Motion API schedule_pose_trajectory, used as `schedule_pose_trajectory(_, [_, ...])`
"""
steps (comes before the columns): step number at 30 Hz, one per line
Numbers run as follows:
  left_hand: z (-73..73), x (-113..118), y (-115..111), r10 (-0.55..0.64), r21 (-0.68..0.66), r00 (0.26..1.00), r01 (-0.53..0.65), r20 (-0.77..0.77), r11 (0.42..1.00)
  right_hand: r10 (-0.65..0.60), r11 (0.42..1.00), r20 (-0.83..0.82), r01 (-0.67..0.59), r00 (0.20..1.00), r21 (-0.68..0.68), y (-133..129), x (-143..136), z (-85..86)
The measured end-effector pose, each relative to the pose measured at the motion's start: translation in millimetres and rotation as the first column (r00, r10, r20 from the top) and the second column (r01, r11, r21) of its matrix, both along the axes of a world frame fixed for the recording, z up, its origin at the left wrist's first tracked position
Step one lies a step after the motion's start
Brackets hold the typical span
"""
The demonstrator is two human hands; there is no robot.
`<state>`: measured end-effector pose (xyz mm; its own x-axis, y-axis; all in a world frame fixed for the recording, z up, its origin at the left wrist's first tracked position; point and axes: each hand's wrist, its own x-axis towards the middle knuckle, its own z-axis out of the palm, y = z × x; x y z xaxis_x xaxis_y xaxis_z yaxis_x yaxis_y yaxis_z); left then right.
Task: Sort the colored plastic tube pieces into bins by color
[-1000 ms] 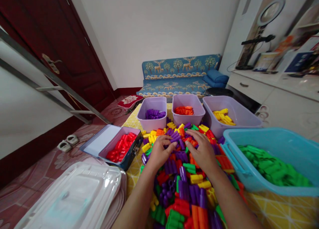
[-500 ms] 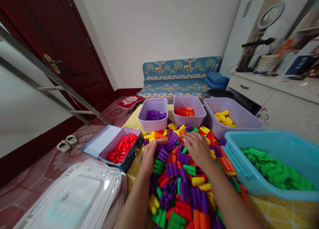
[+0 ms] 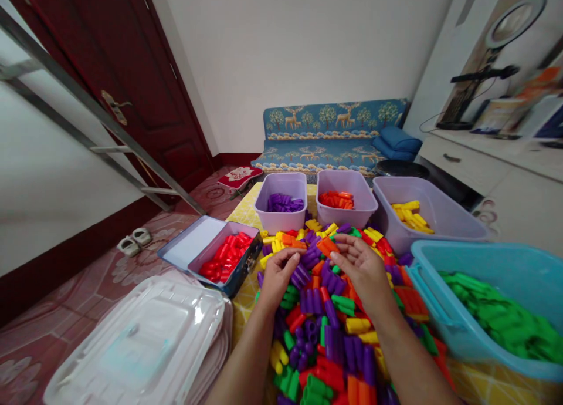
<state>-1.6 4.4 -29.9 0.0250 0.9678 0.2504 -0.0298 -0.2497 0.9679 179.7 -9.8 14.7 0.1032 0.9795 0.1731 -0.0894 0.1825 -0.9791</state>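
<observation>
Connectable plastic tubes [image 3: 332,343] in purple, green, red, orange and yellow lay heaped nearest, over a yellow patterned tablecloth [image 3: 477,384], with stacked plastic lids [image 3: 136,340] to the left. The left hand [image 3: 277,279] bent over purple pieces, thumb near its fingers; whether it pinched any could not be told. The right hand [image 3: 363,270] had its fingers loosely curled, an orange piece [image 3: 328,246] at its fingertips, the grip unclear. A turquoise bin [image 3: 422,282] of green pieces stood right, an open tin box [image 3: 244,276] of red ones left. Beyond, lilac bins [image 3: 281,222] held purple, orange and yellow pieces before a deer-patterned sofa [image 3: 325,152].
</observation>
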Motion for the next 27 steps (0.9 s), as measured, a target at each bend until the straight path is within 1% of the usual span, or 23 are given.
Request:
schedule_pose_trajectory(4, [-5.3,2,1,0.040,0.054,0.997,-0.036,-0.068,0.998,0.053,0.999,0.129,-0.052,0.990,-0.014,-1,1,3.9])
schedule_pose_trajectory(7, [-5.7,3,2,0.049,0.056,0.995,-0.044,-0.090,0.997,0.119,0.993,0.273,-0.112,0.955,-0.042,-4,10,9.6])
schedule_pose_trajectory(9, [-4.4,3,2,0.058,0.046,0.994,-0.054,-0.097,0.998,0.219,0.976,0.400,-0.202,0.890,-0.084,-7,20,13.1])
schedule_pose_trajectory(12, [-2.7,4,2,0.077,0.032,0.992,-0.074,-0.101,0.997,0.372,0.924,0.578,-0.351,0.726,-0.153,-13,37,16.2])
schedule_pose_trajectory(13, [-2.7,4,2,0.080,0.030,0.992,-0.077,-0.101,0.997,0.398,0.911,0.609,-0.376,0.686,-0.171,-14,41,16.7])
schedule_pose_trajectory(14, [-2.8,4,2,0.081,0.030,0.991,-0.078,-0.102,0.997,0.393,0.914,0.614,-0.365,0.684,-0.178,-13,44,17.2])
schedule_pose_trajectory(15, [-3.2,4,3,0.081,0.032,0.991,-0.078,-0.105,0.996,0.347,0.936,0.587,-0.312,0.732,-0.163,-12,46,17.7])
schedule_pose_trajectory(16, [-3.6,4,3,0.080,0.035,0.991,-0.076,-0.108,0.996,0.250,0.968,0.523,-0.219,0.815,-0.121,-10,45,18.2])
schedule_pose_trajectory(17, [-4.0,4,2,0.078,0.038,0.991,-0.074,-0.112,0.997,0.117,0.993,0.425,-0.101,0.897,-0.059,-8,44,18.7])
schedule_pose_trajectory(18, [-4.4,3,2,0.077,0.041,0.990,-0.072,-0.116,0.997,-0.021,1.000,0.306,0.020,0.952,0.009,-5,42,18.9])
schedule_pose_trajectory(19, [-4.8,3,2,0.075,0.043,0.990,-0.071,-0.120,0.997,-0.131,0.990,0.191,0.119,0.973,0.072,-2,40,18.8])
schedule_pose_trajectory(20, [-5.1,3,2,0.076,0.044,0.990,-0.071,-0.121,0.997,-0.193,0.976,0.116,0.178,0.974,0.125,0,37,18.2])
schedule_pose_trajectory(21, [-5.4,3,3,0.076,0.044,0.990,-0.071,-0.123,0.997,-0.220,0.964,0.096,0.202,0.971,0.171,2,36,16.8])
schedule_pose_trajectory(22, [-5.6,3,3,0.076,0.044,0.989,-0.071,-0.124,0.996,-0.230,0.958,0.131,0.201,0.964,0.206,4,36,14.8])
schedule_pose_trajectory(23, [-5.9,3,3,0.077,0.045,0.989,-0.072,-0.127,0.996,-0.239,0.954,0.210,0.190,0.948,0.231,5,36,12.2])
schedule_pose_trajectory(24, [-6.2,3,3,0.078,0.045,0.989,-0.072,-0.130,0.996,-0.256,0.951,0.317,0.180,0.913,0.250,6,37,9.2])
schedule_pose_trajectory(25, [-6.5,3,3,0.077,0.047,0.988,-0.071,-0.133,0.996,-0.273,0.949,0.434,0.168,0.859,0.265,7,39,5.8])
schedule_pose_trajectory(27, [-7.1,2,4,0.076,0.052,0.988,-0.070,-0.135,0.996,-0.283,0.953,0.633,0.136,0.721,0.271,9,42,-1.2])
